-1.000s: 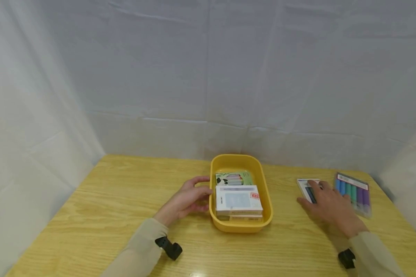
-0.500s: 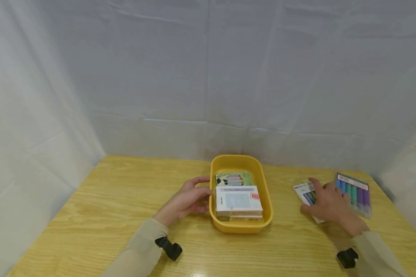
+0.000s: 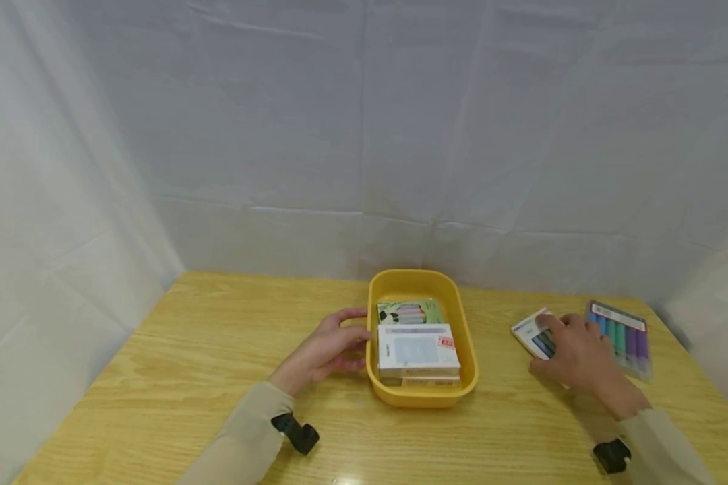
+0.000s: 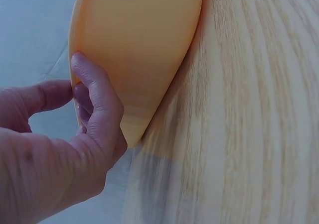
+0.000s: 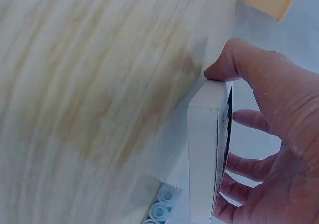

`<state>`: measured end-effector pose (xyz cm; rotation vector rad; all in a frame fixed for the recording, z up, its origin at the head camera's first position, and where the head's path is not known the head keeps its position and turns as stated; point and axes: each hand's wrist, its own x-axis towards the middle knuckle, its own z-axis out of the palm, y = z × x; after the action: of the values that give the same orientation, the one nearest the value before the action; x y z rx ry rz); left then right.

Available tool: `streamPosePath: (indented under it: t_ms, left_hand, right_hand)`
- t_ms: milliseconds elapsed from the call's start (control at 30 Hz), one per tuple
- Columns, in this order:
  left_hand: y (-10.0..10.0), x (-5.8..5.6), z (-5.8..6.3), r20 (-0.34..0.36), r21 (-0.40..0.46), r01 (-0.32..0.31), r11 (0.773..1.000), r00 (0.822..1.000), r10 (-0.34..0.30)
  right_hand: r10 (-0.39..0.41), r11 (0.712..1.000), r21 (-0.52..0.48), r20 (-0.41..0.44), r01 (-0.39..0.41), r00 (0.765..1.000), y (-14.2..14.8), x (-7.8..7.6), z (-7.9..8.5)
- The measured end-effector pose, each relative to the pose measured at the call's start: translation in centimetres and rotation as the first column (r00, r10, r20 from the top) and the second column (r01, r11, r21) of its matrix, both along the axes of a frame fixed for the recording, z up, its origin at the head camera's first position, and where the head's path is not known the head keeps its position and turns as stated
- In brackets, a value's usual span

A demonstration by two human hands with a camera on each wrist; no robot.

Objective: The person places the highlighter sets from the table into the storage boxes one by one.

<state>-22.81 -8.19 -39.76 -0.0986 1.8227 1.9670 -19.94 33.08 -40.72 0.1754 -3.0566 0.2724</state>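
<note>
In the head view, my left hand (image 3: 330, 350) holds the left rim of a yellow plastic basket (image 3: 421, 398). Thumb and fingers pinch that rim in the left wrist view, where the basket wall (image 4: 137, 40) is seen from outside. My right hand (image 3: 582, 357) grips a flat white box (image 3: 526, 330) whose window shows dark sticks. Seen from the right wrist, the thumb presses one edge of the white box (image 5: 203, 154) and the other fingers reach along its far side. The box is tilted up, its lower part hidden by the hand in the head view.
Inside the basket lie a white box (image 3: 418, 350) stacked on another box and a green box (image 3: 433, 310) with a panda picture. A clear case of thick blue, green and purple sticks (image 3: 631, 340) lies at the right on the wooden table (image 3: 218, 337). Pale curtains surround it.
The right hand has taken hold of the white box and turned it, its far end swinging left and tilting up. The left hand and basket stay put.
</note>
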Motion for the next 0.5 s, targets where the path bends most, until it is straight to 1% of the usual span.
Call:
streamPosePath:
  t_ms: [267, 500]
  left_hand:
    - [0.0, 0.0, 0.0, 0.006, 0.000, -0.001, 1.000, 1.000, 0.001]
    - [0.0, -0.2, -0.1, 0.006, -0.008, 0.004, 1.000, 1.000, -0.004]
  right_hand:
    - [0.035, 0.999, 0.004, -0.094, -0.035, 0.995, -0.5, 0.0, 1.0]
    - [0.070, 0.998, 0.023, -0.167, -0.067, 0.984, -1.5, -0.1, 2.4]
